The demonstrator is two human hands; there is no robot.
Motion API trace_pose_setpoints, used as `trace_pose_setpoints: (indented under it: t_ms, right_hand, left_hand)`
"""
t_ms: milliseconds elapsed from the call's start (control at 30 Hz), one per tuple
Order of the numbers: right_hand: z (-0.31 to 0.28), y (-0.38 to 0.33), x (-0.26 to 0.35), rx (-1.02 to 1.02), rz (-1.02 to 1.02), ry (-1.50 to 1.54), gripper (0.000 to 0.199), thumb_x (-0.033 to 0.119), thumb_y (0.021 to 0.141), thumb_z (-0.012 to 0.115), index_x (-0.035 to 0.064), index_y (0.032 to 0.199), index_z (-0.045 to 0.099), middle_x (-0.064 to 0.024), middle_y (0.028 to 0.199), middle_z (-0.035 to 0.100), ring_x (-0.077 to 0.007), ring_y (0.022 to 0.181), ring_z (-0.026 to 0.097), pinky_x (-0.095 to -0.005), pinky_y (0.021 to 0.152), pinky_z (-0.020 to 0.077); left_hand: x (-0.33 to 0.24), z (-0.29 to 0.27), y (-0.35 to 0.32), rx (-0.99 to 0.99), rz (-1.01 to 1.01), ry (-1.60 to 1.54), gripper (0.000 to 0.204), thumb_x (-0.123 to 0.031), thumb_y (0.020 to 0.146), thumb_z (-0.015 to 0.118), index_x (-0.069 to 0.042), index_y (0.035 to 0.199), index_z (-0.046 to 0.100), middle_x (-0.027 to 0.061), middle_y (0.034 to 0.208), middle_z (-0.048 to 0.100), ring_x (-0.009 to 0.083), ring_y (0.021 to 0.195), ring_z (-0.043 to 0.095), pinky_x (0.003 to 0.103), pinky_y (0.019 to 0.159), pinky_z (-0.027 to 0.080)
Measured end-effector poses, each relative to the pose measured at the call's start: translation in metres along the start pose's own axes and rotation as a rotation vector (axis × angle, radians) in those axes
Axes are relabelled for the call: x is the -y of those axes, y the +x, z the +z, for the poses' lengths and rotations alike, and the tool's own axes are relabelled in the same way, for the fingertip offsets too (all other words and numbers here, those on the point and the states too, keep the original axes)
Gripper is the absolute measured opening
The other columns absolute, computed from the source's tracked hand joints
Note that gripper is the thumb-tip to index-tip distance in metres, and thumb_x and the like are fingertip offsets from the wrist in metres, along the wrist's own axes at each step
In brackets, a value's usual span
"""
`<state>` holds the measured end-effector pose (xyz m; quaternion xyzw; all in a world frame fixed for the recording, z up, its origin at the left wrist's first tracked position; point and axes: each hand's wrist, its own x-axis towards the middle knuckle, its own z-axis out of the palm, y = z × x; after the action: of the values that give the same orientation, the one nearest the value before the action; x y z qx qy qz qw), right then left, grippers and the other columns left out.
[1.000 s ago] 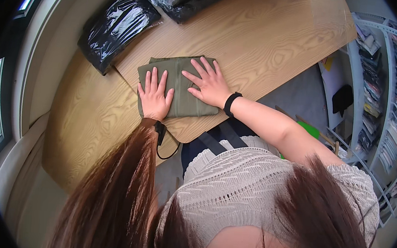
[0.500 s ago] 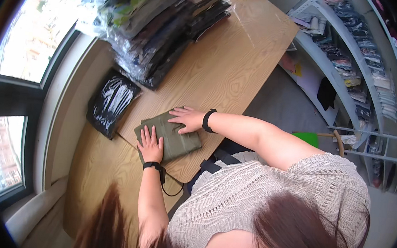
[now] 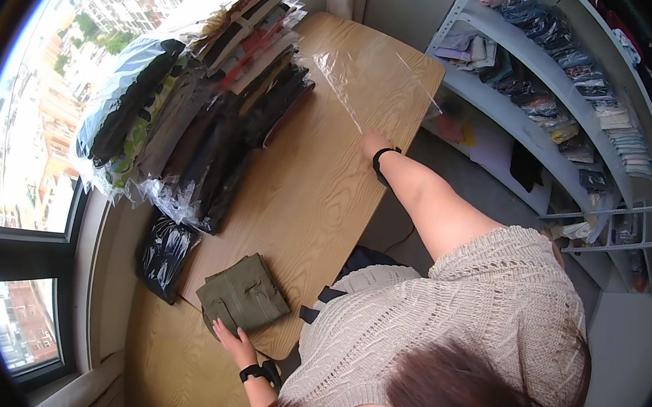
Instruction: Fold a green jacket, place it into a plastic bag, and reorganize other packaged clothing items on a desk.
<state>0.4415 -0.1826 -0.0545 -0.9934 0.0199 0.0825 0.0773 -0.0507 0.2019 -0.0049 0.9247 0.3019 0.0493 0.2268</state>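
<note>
Remotely, I logged one folded olive garment point(image 3: 244, 293) on the surface point(image 3: 319, 195), left hand point(image 3: 233, 344) with fingers spread at its edge, seemingly steadying it; right hand point(image 3: 376, 146) at clear plastic film point(image 3: 341, 90), grip indiscernible.

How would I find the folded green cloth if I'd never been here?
Look at the light-brown wood-grained table. At its near end, by the person's left hand, lies a folded olive-green cloth garment. Unlike the shiny black plastic-wrapped package nearby, it's bare and green.
</note>
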Motion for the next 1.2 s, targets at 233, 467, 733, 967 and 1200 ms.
trace_pose_setpoints:
  t_ms: [233,467,733,967,1200]
  right_hand:
    - [0.017,0.027,-0.023,-0.010,-0.075,0.039,0.022,0.014,0.083,0.054,0.0053,0.101,0.062,-0.0120,0.108,0.062,-0.0256,0.108,0.057,-0.0399,0.088,0.0455]
    - [0.004,-0.029,-0.020,0.040,-0.534,0.197,0.012,0.011,0.083,0.055,0.0033,0.080,0.063,-0.0098,0.104,0.065,-0.0293,0.100,0.060,-0.0397,0.082,0.0477]
    - [-0.042,-0.117,0.000,0.811,-0.988,0.725,0.013,0.016,0.083,0.062,0.0042,0.090,0.063,-0.0115,0.118,0.062,-0.0303,0.105,0.058,-0.0374,0.092,0.0444]
    - [-0.071,-0.121,0.055,1.022,-1.108,0.637,0.030,0.030,0.093,0.055,0.0033,0.102,0.066,-0.0108,0.099,0.067,-0.0224,0.095,0.061,-0.0332,0.085,0.0460]
    - [-0.074,-0.113,0.138,0.846,-1.043,0.798,0.032,0.029,0.094,0.053,0.0010,0.086,0.067,-0.0083,0.079,0.067,-0.0161,0.076,0.062,-0.0298,0.071,0.0482]
  left_hand:
    - [-0.075,0.024,0.031,0.001,0.106,-0.053,0.059,0.002,0.080,0.052,0.001,0.138,0.037,0.0216,0.145,0.034,0.0363,0.134,0.032,0.043,0.111,0.024]
    - [-0.224,0.086,0.095,0.183,0.165,-0.546,0.054,-0.003,0.086,0.054,-0.004,0.137,0.039,0.0182,0.140,0.042,0.0304,0.123,0.047,0.039,0.100,0.038]
    - [-0.305,0.152,0.136,0.803,-0.154,-0.919,0.040,-0.018,0.093,0.050,-0.006,0.131,0.052,0.0084,0.113,0.060,0.0135,0.091,0.058,0.026,0.081,0.047]
    - [-0.254,0.105,0.118,0.527,-0.283,-0.784,0.039,-0.001,0.084,0.045,-0.003,0.119,0.062,0.0042,0.082,0.064,0.0081,0.070,0.058,0.022,0.061,0.045]
    - [-0.155,-0.001,0.022,0.149,-0.440,-0.945,0.038,0.003,0.084,0.046,-0.002,0.119,0.062,0.0006,0.079,0.062,0.0041,0.059,0.049,0.018,0.054,0.038]
